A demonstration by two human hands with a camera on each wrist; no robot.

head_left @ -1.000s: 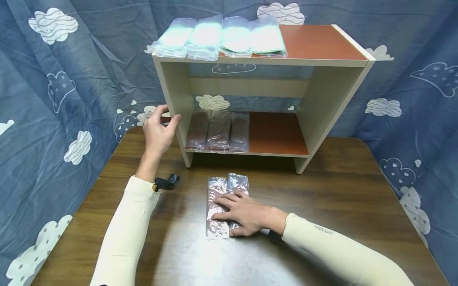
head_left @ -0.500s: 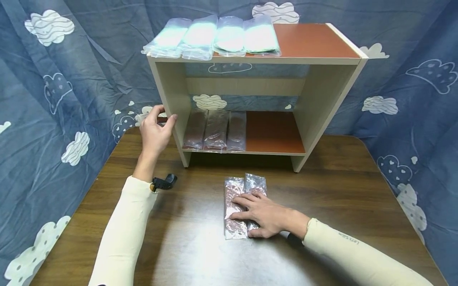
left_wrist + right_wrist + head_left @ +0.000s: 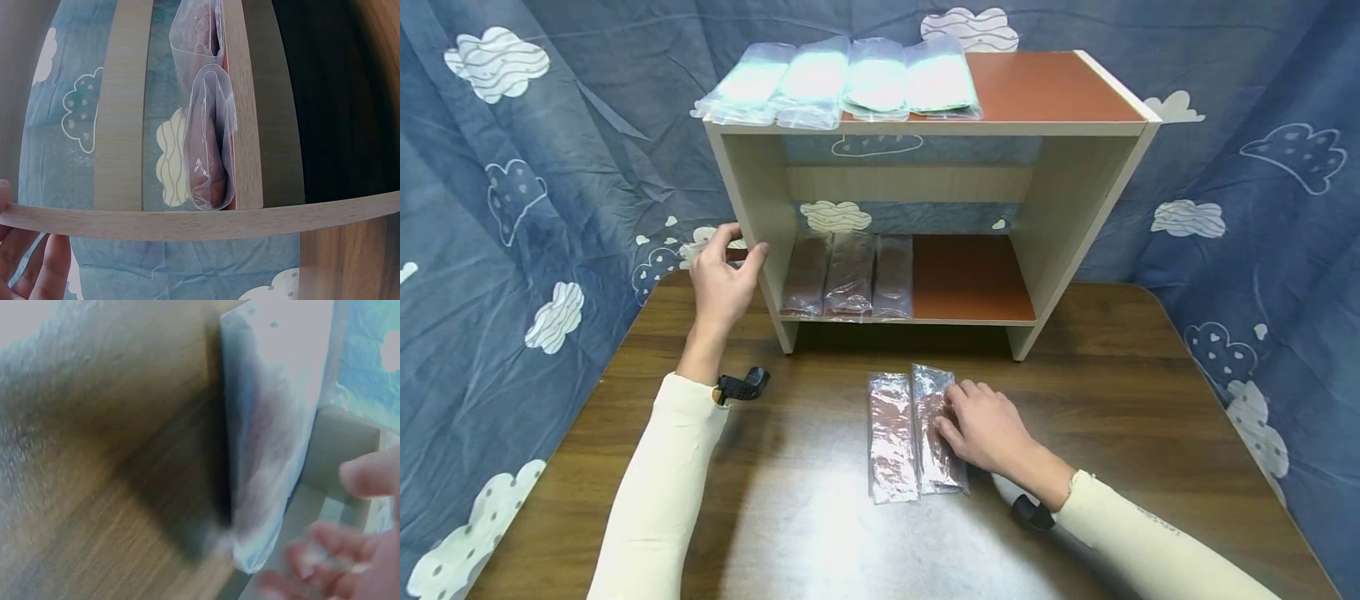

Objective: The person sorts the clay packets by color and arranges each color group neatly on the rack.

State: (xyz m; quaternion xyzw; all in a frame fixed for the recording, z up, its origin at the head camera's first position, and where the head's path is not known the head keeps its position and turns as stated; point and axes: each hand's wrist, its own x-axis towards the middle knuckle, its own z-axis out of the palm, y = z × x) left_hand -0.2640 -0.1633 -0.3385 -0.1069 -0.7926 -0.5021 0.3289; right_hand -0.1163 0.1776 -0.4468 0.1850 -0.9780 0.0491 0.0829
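Observation:
My left hand (image 3: 722,271) holds the left side panel of a small shelf unit (image 3: 925,129). In the left wrist view, the thumb and fingers (image 3: 50,265) lie on opposite sides of the panel's edge (image 3: 156,225). On the table, two flat clear plastic packets with reddish-brown contents lie side by side, the left packet (image 3: 893,442) and the right packet (image 3: 934,454). My right hand (image 3: 988,425) is over the right packet's right side, fingers loosely bent. The right wrist view is blurred, with the fingers (image 3: 331,540) spread beside a packet (image 3: 272,434).
Several similar packets (image 3: 850,271) line the left of the lower shelf, whose right part shows a bare red-brown board (image 3: 973,279). Several pale, shiny packets (image 3: 876,79) lie on the unit's top. A blue cloud-print cloth (image 3: 482,225) hangs behind the wooden table (image 3: 1120,375).
The two table packets slid right under my right hand, which then came off the left packet and shifted right, its fingers drawing in. My left hand keeps its hold on the panel.

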